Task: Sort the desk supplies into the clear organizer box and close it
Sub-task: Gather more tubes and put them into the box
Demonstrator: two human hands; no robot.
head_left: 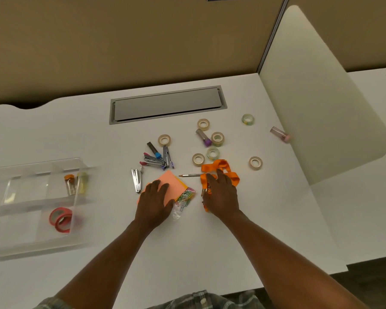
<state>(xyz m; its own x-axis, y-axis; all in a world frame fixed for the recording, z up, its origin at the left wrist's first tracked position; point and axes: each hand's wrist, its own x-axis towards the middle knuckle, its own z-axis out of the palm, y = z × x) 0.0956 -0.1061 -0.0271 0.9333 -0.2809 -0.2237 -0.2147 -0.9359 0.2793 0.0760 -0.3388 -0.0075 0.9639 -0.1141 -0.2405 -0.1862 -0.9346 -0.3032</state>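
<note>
The clear organizer box [13,246] lies open at the left of the white desk, holding two red tape rolls [61,219] and two small tubes [76,182]. My left hand [154,204] lies flat on a stack of pink sticky notes [173,182], beside a bag of coloured paper clips [185,197]. My right hand [222,195] rests over an orange lanyard [221,167], fingers spread; whether it grips the strap is unclear. A pencil [191,175] lies between the two. Several staplers [158,160] sit behind the notes.
Several clear tape rolls [216,138] are scattered at the centre right, with a purple-capped tube [203,137] among them and a pink-capped tube [280,134] by the white divider panel [316,103]. A grey cable hatch [167,104] is set in the desk behind.
</note>
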